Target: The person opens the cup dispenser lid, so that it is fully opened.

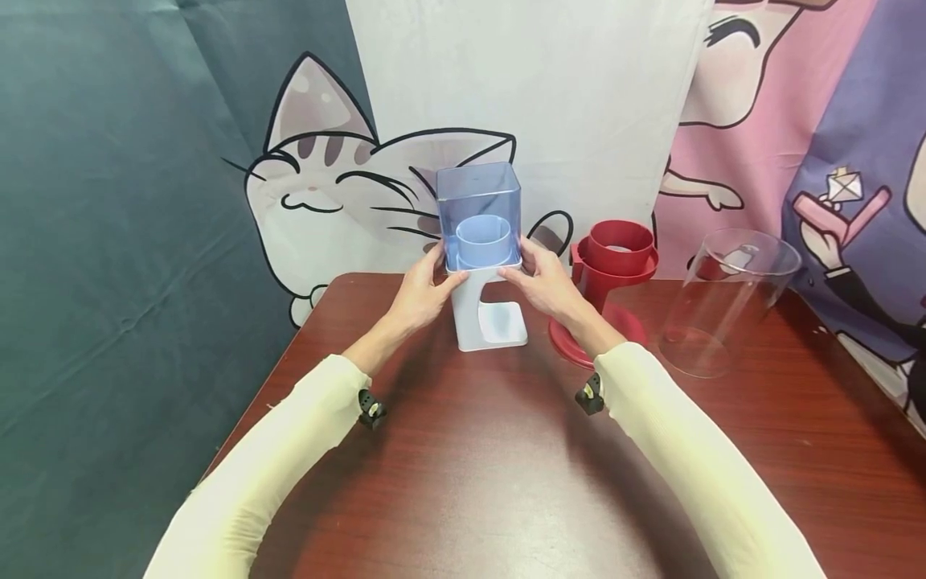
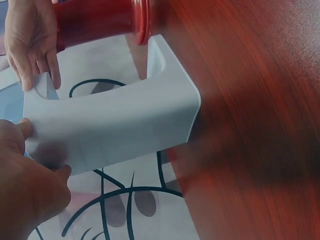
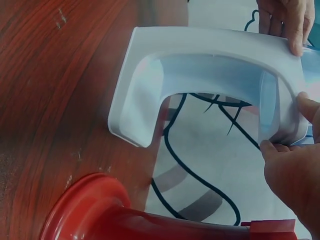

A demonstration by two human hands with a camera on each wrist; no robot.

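A white C-shaped stand (image 1: 469, 314) is upright near the back of the table, with a clear blue square container (image 1: 477, 189) on its top. Inside the container a round ring (image 1: 483, 233) shows through the wall. My left hand (image 1: 419, 296) grips the left side where container and stand meet, thumb on the front rim. On the opposite side my right hand (image 1: 550, 283) holds the same joint, its thumb also in front. In the right wrist view, fingertips lie along the top end of the stand (image 3: 200, 42). The fingers behind the container are partly hidden in the head view.
Close by on the right stands a red stand (image 1: 615, 281) with a round base and a ring-shaped top. Farther right is a clear open cylinder (image 1: 712, 322). The brown table (image 1: 463, 474) ends at a cloth backdrop (image 1: 535, 72) printed with cartoons.
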